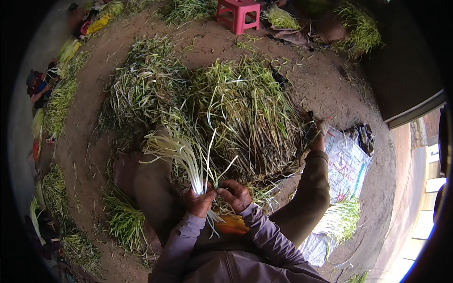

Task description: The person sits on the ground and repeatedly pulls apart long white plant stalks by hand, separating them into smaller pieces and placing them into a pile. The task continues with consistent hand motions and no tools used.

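Observation:
My left hand (pixel 199 202) is closed around a bundle of long white-stemmed, pale-leafed shoots (pixel 185 158), held upright between my legs. Beside it, my right hand (pixel 234 193) pinches a thin green shoot (pixel 215 179) with a few loose strands, its fingertips close to my left hand. Just beyond both hands lies a large heap of tangled green and brown stalks (pixel 245 118); a greyer leafy heap (pixel 139 85) is to its left. Under my hands an orange-yellow item (pixel 233 224) shows partly between my legs.
A pink plastic stool (pixel 238 16) stands at the back. People (pixel 38 87) sit along the left among piles of greens (pixel 60 104). A white sack (pixel 342 162) with pale shoots (pixel 336 221) lies right. Green shoots (pixel 123 217) lie by my left leg. A dark wall edge is upper right.

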The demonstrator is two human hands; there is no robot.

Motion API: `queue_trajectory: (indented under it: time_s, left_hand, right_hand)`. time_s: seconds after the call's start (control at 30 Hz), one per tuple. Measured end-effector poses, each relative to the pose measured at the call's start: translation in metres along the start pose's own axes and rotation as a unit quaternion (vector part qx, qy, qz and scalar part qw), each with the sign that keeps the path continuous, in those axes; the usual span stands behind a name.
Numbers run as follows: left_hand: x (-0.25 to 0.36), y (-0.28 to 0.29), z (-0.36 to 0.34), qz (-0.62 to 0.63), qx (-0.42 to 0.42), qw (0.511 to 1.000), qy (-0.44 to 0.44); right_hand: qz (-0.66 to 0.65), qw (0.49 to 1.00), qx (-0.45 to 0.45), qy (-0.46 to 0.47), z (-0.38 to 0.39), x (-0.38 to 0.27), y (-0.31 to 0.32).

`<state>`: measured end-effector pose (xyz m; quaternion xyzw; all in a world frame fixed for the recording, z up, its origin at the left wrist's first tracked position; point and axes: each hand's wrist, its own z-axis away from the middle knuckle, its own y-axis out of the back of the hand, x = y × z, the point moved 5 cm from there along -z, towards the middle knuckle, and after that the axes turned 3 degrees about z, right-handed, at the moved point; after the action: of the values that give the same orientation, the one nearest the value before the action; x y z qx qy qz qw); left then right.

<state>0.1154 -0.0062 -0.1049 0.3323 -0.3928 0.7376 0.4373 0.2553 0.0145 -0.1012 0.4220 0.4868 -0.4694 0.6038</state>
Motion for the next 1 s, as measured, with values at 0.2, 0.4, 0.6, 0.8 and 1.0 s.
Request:
queue_trajectory:
  time_s: [0.2,0.4,0.6,0.8,1.0]
  left_hand:
    - [0.002,0.000,0.000,0.010,0.006,1.000,-0.007]
    - [-0.001,-0.002,-0.002,0.079,-0.009,0.995,0.059]
    - [0.007,0.005,-0.006,0.114,-0.022,0.988,0.098]
    - [0.008,0.001,-0.006,0.121,-0.077,0.979,0.142]
    - [0.005,-0.003,0.004,0.150,-0.132,0.960,0.196]
  right_hand:
    - [-0.205,0.974,0.051,-0.082,0.010,0.022,-0.005]
    - [-0.250,0.966,0.018,-0.067,0.041,0.003,0.000]
    - [-0.054,0.983,-0.174,-0.006,0.072,-0.034,-0.005]
    - [-0.044,0.937,-0.335,-0.092,0.089,-0.012,-0.003]
    - [-0.068,0.981,-0.099,-0.151,0.046,0.010,0.022]
